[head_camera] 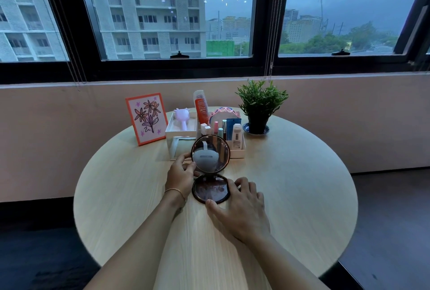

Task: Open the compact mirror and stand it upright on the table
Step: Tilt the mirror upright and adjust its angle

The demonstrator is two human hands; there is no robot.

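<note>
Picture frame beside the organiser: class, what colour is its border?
Orange, on the picture frame; the head view shows it clearly.

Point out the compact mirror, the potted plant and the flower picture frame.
compact mirror (210,154): head view, on the raised upper glass.
potted plant (257,124): head view, on the dark pot.
flower picture frame (147,118): head view, on the drawing.

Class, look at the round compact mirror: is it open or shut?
Open. The dark round compact mirror has its upper half raised upright above the lower half, which lies flat on the pale round wooden table.
</note>
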